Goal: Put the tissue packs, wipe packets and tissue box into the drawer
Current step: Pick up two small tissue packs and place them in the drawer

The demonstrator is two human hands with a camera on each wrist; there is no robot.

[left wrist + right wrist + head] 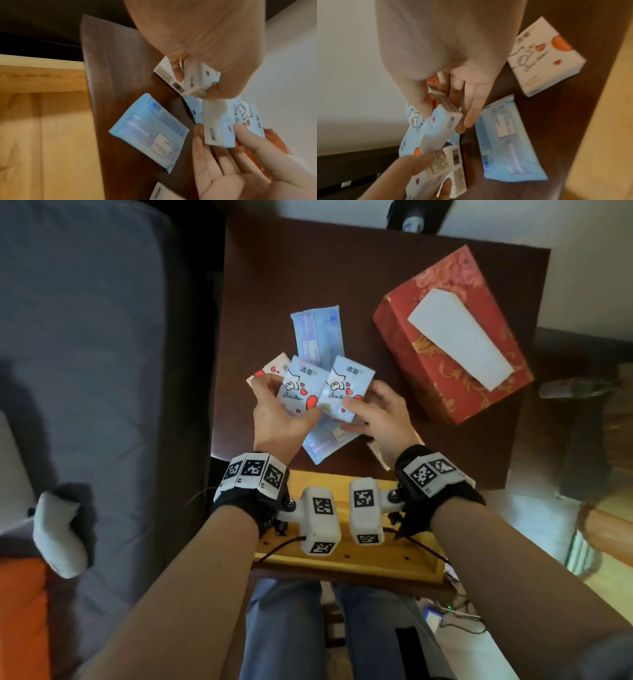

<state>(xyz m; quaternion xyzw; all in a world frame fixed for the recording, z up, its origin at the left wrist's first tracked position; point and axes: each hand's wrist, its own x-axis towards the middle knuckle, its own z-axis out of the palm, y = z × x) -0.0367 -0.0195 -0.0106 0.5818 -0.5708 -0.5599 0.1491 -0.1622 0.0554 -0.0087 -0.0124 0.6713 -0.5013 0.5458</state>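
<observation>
My left hand (284, 402) grips a pale blue tissue pack with red hearts (301, 386) (197, 82). My right hand (370, 405) pinches a matching pack (346, 388) (435, 128) right beside it, both raised over the dark table (342, 275). A pinkish pack (270, 368) shows behind my left fingers; whether they hold it I cannot tell. One blue wipe packet (318, 333) lies beyond the hands, another (325, 445) (150, 132) under them. The red tissue box (452, 337) stands at the right. A white pack (544, 56) lies near the table's front edge.
The light wooden drawer (342, 563) (42, 121) stands pulled out below the table's front edge, under my wrists, above my knees. A grey bed (85, 354) runs along the left. A bottle (579, 388) lies on the floor at the right.
</observation>
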